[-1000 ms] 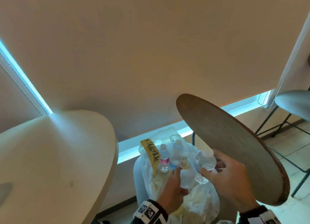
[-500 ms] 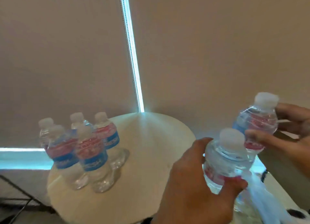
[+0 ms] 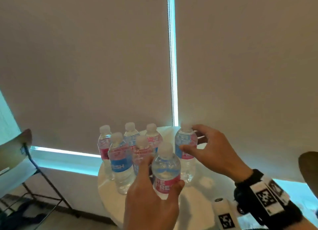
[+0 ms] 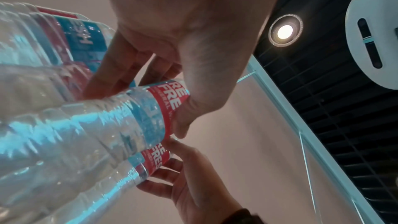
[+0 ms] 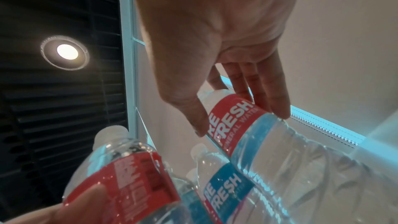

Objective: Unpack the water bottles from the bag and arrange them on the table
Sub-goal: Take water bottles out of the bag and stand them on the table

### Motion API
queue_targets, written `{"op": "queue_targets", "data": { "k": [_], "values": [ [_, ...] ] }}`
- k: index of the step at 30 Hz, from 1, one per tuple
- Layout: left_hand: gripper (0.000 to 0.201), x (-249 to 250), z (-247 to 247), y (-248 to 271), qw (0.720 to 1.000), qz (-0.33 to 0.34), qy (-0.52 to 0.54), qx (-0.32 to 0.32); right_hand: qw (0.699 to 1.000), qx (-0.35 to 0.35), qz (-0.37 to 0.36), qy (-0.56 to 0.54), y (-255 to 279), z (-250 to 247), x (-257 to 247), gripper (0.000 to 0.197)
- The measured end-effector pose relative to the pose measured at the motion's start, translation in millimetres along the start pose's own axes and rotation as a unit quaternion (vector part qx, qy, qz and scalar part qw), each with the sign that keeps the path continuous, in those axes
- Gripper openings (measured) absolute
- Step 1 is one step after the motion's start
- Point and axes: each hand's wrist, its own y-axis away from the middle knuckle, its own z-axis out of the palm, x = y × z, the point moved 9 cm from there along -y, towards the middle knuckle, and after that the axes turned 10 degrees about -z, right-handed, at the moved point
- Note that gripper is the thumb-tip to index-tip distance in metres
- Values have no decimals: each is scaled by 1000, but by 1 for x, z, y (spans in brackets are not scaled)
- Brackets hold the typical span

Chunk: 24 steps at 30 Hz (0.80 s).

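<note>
Small round table (image 3: 203, 192) before drawn blinds, low in the frame, already crowded with bottles.

Your left hand (image 3: 151, 200) wraps the near bottle (image 3: 166, 174) at its red label, lower centre; your right hand (image 3: 211, 154) pinches the right bottle (image 3: 185, 148) at the label, thumb in front and fingers (image 5: 269, 94) behind. Both stand just beside the five-bottle cluster (image 3: 120, 160) at centre left; whether either base touches the tabletop you can't tell. Set down tilted or let go early, either could tip and knock its neighbours like pins. The bag is out of view.
</note>
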Motion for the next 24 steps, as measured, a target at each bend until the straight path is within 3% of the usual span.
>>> {"op": "queue_targets", "data": {
  "k": [5,15,17,20,21,24],
  "values": [
    [76,-18,8,-2,1000,-15,9,18,999,-31,11,2,-8,25,2,58],
    [95,-27,5,-5,991,1,-34,131,999,-27,20,-19,-19,43,7,61],
    [97,-26,13,0,993,-3,-13,116,999,-22,21,-31,-19,40,5,59],
    [103,-40,15,-4,992,-82,57,78,998,-27,26,-42,-17,42,5,59],
    [101,-37,32,4,993,-97,47,38,998,-13,44,-40,-6,32,18,59],
    [99,-35,22,3,995,-77,40,46,997,-32,39,-59,-12,40,7,68]
  ]
}}
